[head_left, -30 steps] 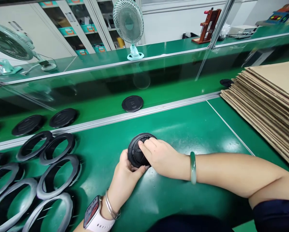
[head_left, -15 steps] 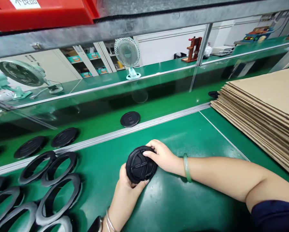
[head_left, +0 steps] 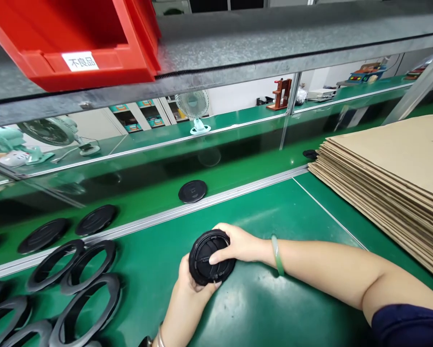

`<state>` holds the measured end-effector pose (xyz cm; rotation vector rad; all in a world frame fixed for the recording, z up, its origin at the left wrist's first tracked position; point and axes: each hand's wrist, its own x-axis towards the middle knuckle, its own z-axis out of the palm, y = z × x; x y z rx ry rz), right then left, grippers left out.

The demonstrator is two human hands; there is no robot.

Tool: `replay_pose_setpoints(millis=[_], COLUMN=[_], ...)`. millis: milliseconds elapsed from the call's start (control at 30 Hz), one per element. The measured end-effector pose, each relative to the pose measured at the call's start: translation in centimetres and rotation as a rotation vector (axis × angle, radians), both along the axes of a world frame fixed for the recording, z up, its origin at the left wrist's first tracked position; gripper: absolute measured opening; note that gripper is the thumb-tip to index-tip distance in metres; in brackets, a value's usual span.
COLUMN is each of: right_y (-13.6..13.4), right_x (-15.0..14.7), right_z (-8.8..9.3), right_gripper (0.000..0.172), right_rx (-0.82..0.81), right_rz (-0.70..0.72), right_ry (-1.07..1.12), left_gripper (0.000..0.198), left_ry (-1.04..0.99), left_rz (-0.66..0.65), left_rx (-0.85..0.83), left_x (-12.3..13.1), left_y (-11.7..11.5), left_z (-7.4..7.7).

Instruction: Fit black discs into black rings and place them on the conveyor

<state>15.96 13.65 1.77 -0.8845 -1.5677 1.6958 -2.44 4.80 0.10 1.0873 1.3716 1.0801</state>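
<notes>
A round black plastic part (head_left: pixel 205 246) with a ridged face is held tilted above the green table, its face toward me. Its lower left rim is gripped by my left hand (head_left: pixel 193 289), with the thumb along the bottom edge. My right hand (head_left: pixel 234 246) holds the upper right rim, and its thumb lies on the face near the middle. The fingers behind the part are hidden. To the left, several black rings (head_left: pixel 88 308) lie on the table.
Flat black discs (head_left: pixel 193 191) rest on the green strip behind the metal rail (head_left: pixel 238 190). A stack of cardboard sheets (head_left: pixel 386 154) stands at the right. Overhead runs a metal shelf (head_left: pixel 274 33) bearing a red bin (head_left: pixel 93 67). Fans (head_left: pixel 193 105) stand beyond the partition.
My right thumb has slid from the upper edge of the round part down toward its middle. The view has tilted up, bringing more of the red bin and shelf into sight.
</notes>
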Motion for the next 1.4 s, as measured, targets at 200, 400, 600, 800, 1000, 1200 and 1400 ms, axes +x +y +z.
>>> replay_pose_setpoints(millis=[200, 400, 600, 800, 1000, 1200, 1400], right_y=[0.7, 9.1, 16.2, 16.7, 16.9, 16.2, 12.0], right_x=[-0.2, 2.8, 3.7, -1.5, -10.6, -14.1, -7.5], right_z=[0.4, 1.7, -0.4, -2.7, -2.4, -2.4, -3.4], right_gripper=[0.049, 0.044, 0.067, 0.096, 0.092, 0.084, 0.078], right_rx=[0.001, 0.497, 0.659, 0.617, 0.710, 0.830, 0.737], right_rz=[-0.040, -0.659, -0.428, -0.378, -0.322, -0.276, -0.305], right_ry=[-0.130, -0.397, -1.032, -1.189, -1.093, -0.915, -0.687], left_gripper=[0.089, 0.086, 0.083, 0.078, 0.079, 0.069, 0.034], left_ry=[-0.116, -0.097, -0.094, -0.074, -0.023, 0.138, 0.366], left_rz=[-0.032, -0.117, -0.144, -0.187, -0.236, -0.277, -0.086], left_rx=[-0.067, -0.055, -0.057, -0.008, 0.028, 0.095, 0.242], left_x=[0.7, 1.1, 1.4, 1.9, 1.5, 1.0, -0.6], left_y=[0.2, -0.1, 0.0, -0.3, -0.2, -0.6, -0.8], left_z=[0.4, 0.9, 0.9, 0.4, -0.2, 0.8, 3.5])
